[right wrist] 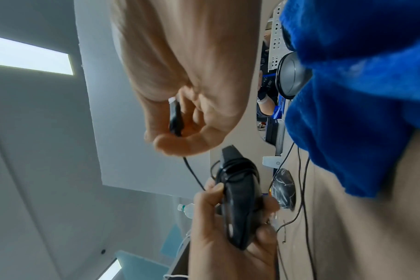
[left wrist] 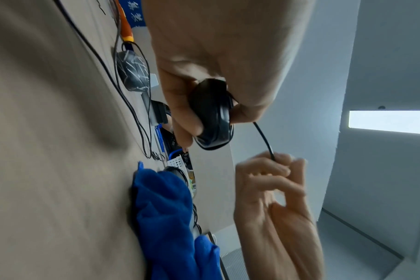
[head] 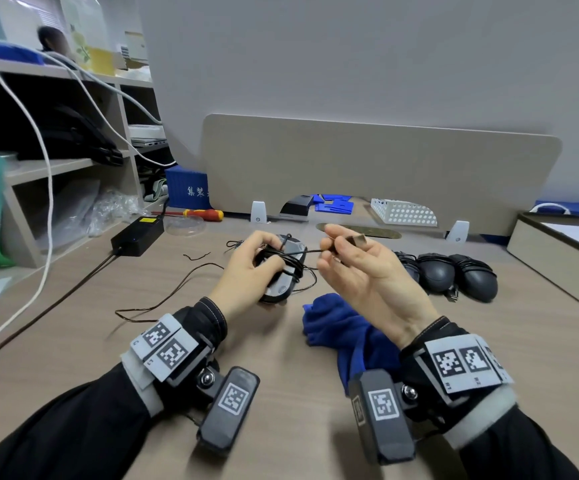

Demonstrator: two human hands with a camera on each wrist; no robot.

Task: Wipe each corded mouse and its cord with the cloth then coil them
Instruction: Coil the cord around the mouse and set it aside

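Observation:
My left hand [head: 243, 271] grips a black corded mouse [head: 278, 288] above the desk, its cord wound several times round the body [right wrist: 240, 189]. A short free run of cord [head: 310, 251] leads to the USB plug [head: 359, 241], which my right hand [head: 361, 271] pinches between thumb and fingers [right wrist: 175, 117]. The blue cloth [head: 343, 334] lies crumpled on the desk under my right wrist; neither hand touches it. Another mouse [left wrist: 132, 73] rests on the desk behind the held one, its thin cord [head: 163, 299] trailing loose to the left. Three coiled mice [head: 437, 275] sit at the right.
A black power adapter [head: 137, 235] with its cable, a red-yellow screwdriver [head: 205, 213] and a clear dish lie far left. A beige divider panel [head: 378, 168] closes the back, with a white perforated basket [head: 402, 211] beyond it. A tray box [head: 558, 251] sits right; shelves stand left.

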